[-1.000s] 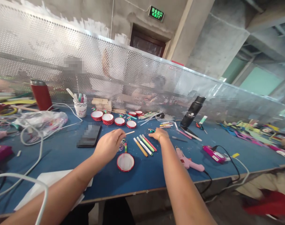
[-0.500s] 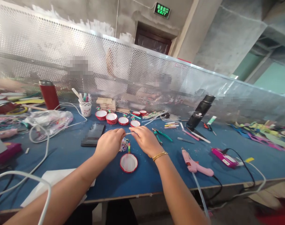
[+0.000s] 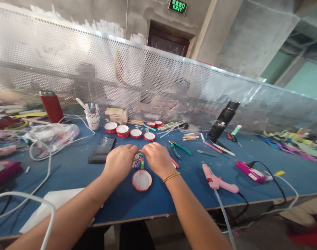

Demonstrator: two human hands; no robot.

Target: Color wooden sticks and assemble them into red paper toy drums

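My left hand and my right hand, the right wearing a gold bracelet, meet above the middle of the table. Both are closed, with fingertips pinching the two ends of a thin wooden stick, of which only a short piece shows. Below them lies a round white dish with a red rim, a red-and-green strip standing out at its far side. A small tangle of coloured strings sits just left of that strip. Beside my right hand lie red and green pieces, partly covered.
Several red-rimmed dishes line the back, near wooden blocks and a paper cup of pens. Green-handled pliers, a pink glue gun and a black bottle stand right. A black phone-like slab lies left.
My hands have drawn closer together, so less of the stick shows between them. My right hand has shifted left, uncovering the red and green pieces beside it. The view has shifted slightly.
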